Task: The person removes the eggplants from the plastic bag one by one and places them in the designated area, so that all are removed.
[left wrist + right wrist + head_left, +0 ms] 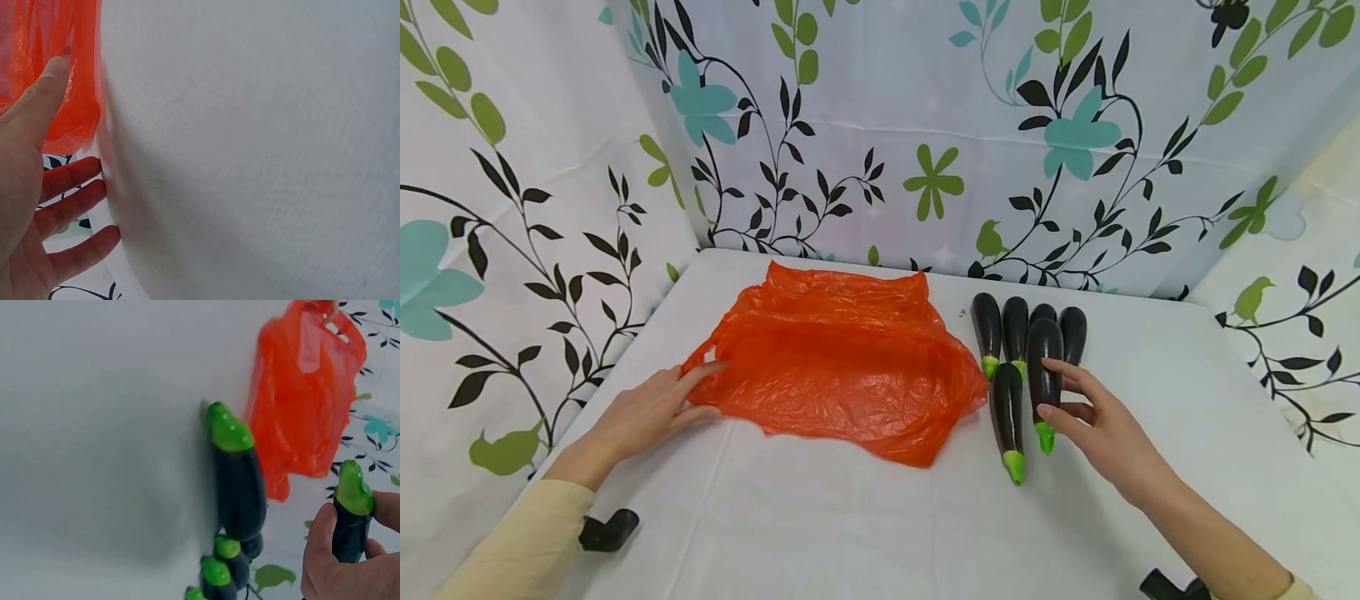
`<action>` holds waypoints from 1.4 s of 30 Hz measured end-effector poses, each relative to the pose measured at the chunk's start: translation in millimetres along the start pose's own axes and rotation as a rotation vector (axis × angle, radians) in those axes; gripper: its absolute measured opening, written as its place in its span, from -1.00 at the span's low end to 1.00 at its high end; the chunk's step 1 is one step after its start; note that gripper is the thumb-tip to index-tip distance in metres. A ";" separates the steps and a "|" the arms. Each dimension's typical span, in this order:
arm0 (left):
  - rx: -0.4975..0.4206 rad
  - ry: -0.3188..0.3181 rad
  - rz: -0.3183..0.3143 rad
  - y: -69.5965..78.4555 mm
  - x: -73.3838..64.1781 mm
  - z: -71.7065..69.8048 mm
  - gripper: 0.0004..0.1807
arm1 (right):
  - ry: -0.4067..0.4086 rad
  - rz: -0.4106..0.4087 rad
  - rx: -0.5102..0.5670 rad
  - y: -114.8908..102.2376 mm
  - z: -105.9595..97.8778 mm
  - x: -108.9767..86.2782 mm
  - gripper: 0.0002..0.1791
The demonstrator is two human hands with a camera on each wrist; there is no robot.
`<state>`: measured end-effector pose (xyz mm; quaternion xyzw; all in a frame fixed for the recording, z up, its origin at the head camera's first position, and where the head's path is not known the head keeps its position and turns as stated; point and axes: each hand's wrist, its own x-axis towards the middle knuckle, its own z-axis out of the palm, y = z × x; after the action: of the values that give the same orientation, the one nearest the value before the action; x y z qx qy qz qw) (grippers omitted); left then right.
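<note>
A crumpled orange plastic bag [842, 375] lies spread on the white table. At its left end my left hand [651, 412] touches it with outstretched thumb and index finger; in the left wrist view the thumb [47, 87] lies over the orange plastic, while the other fingers extend beside it. My right hand [1093, 425] grips a dark eggplant [1045, 362] with a green stem end, thumb on one side and fingers on the other. In the right wrist view this eggplant [351, 519] is held stem up. Another eggplant [1007, 412] lies just left of it, near the bag's right end.
Several more eggplants [987, 321] lie in a row behind the held one. Patterned leaf curtains [865, 125] hang behind and beside the table [850, 533]. Black straps or devices [610, 531] show at both wrists.
</note>
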<state>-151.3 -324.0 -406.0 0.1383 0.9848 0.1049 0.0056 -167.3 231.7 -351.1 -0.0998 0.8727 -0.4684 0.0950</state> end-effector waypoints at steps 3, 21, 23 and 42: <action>0.001 -0.001 -0.002 0.5 -0.1 -0.5 -0.26 | 0.001 0.024 -0.027 10.2 -4.7 -1.9 -0.29; -0.002 -0.013 -0.015 -0.2 0.2 -0.8 -0.25 | -0.052 0.140 -0.193 57.7 0.3 -4.3 -0.27; -0.002 -0.014 -0.015 -0.3 0.1 -0.8 -0.25 | -0.052 0.147 -0.198 58.4 1.5 -4.5 -0.28; -0.006 -0.018 -0.015 -0.8 -0.3 -0.5 -0.24 | -0.058 0.106 -0.222 64.3 7.1 -7.4 -0.30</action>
<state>-151.3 -324.9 -405.7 0.1316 0.9854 0.1067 0.0156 -163.8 262.7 -408.2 -0.0768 0.9200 -0.3604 0.1334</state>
